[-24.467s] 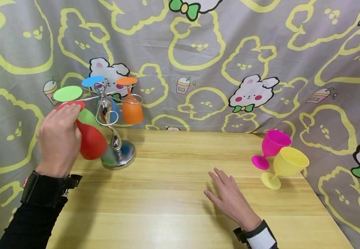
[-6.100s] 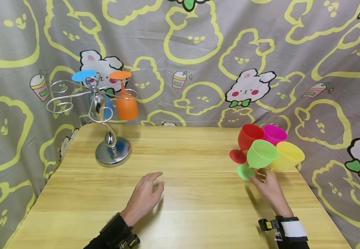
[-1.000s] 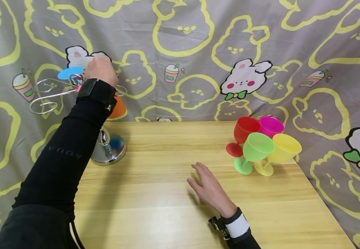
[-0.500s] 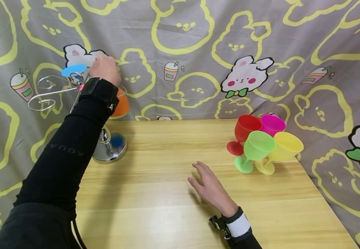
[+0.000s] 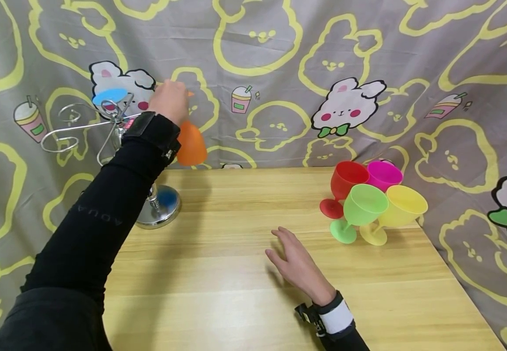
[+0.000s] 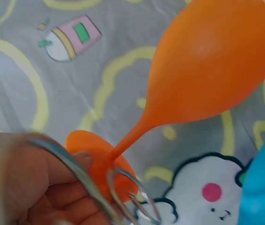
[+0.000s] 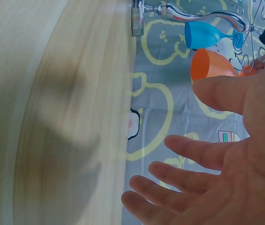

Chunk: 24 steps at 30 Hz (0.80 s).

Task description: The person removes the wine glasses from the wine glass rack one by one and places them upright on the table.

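Note:
My left hand pinches the flat foot of an orange plastic goblet, which hangs bowl-down just right of the chrome goblet rack. In the left wrist view the thumb lies on the goblet's foot, close to a wire loop of the rack. A blue goblet hangs upside down on the rack; its bowl shows in the right wrist view, while my left arm hides it in the head view. My right hand hovers over the table's middle, fingers spread and holding nothing.
Upright at the table's back right stand a red goblet, a magenta goblet, a light green goblet and a yellow goblet, close together. A patterned grey curtain borders the wooden table behind and at the sides.
Red and green goblets have gone from the rack to the group at right. In the last second my left hand has drawn the orange goblet rightward off its rack arm; my right hand stays still.

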Available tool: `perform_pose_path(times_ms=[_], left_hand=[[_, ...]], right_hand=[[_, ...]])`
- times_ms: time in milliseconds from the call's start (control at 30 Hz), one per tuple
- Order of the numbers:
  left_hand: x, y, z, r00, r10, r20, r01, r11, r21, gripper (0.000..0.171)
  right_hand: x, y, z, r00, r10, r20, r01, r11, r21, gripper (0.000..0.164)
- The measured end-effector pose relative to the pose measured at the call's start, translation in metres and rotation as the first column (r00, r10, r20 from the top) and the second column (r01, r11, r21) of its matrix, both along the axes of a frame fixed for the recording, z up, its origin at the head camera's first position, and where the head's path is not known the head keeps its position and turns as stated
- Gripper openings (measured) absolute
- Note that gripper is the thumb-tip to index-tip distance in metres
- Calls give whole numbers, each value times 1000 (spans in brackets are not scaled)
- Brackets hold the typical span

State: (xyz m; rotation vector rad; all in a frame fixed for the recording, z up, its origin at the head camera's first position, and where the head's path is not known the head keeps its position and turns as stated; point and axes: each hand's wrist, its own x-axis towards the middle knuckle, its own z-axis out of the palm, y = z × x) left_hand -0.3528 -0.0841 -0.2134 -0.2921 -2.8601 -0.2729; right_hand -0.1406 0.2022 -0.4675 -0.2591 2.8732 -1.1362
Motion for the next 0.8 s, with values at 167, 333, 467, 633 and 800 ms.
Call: perform_pose_path(times_ms=[167,333,467,633,800], left_hand=[[16,14,3,997,-79,-10,79,997,15,27],[35,21,4,984,-178,-22,178,984,20,22],[50,24,-1,977,-210,31,203,967,156,31],[66,22,-14,980,-199,22,182,928,324,32],[79,13,-30,982,-167,92,100,863,494,34]], right_hand=[[0,0,1,1000,6,-8,-5,1000,8,57],[0,0,3,1000,8,-16,-7,1000,18,58],[0,0,6,1000,7,-18,-7,1000,18,59],[0,0,7,1000,8,-22,-8,1000,18,60],[-1,1,9,1000,9,-27,-9,1000,13,60]])
